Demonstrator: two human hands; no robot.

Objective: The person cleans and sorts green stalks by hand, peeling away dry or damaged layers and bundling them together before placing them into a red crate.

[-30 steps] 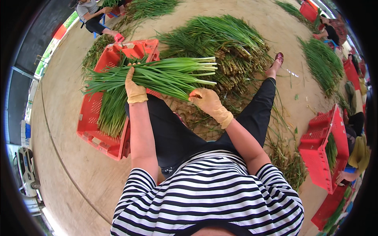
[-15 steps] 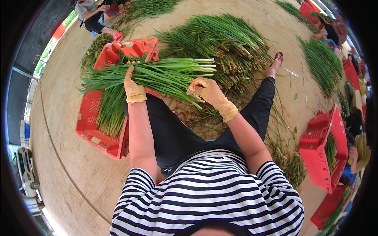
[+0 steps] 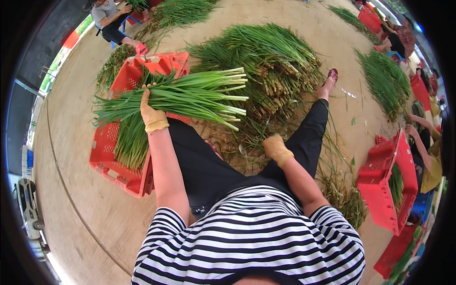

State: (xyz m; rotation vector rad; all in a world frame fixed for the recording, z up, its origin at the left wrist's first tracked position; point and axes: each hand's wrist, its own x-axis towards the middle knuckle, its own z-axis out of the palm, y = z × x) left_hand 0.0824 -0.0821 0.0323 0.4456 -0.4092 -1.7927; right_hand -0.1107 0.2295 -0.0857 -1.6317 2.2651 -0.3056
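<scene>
My left hand [image 3: 153, 117], in a yellowish glove, is closed around a thick bundle of garlic chives [image 3: 199, 93]. The green leaf tips hang to the left over a red crate, and the pale stem ends fan out to the right. My right hand [image 3: 278, 149], gloved alike, is lowered above the littered ground between my legs. Its fingers are hidden, so whether it holds anything cannot be seen. Beyond it lies a large heap of untrimmed chives [image 3: 266, 52] with brown, soiled stem ends.
The red crate [image 3: 97, 147] at my left holds more chives [image 3: 131, 147]. Loose trimmings [image 3: 344, 190] lie beside my right leg. Another red crate [image 3: 373, 183] stands at the right. Co-workers [image 3: 112, 21] sit at the far left and along the right, near further chive piles [image 3: 384, 83].
My right hand has left the stem ends and dropped toward the ground near my right thigh. The bundle in my left hand has shifted slightly left, its stems more spread.
</scene>
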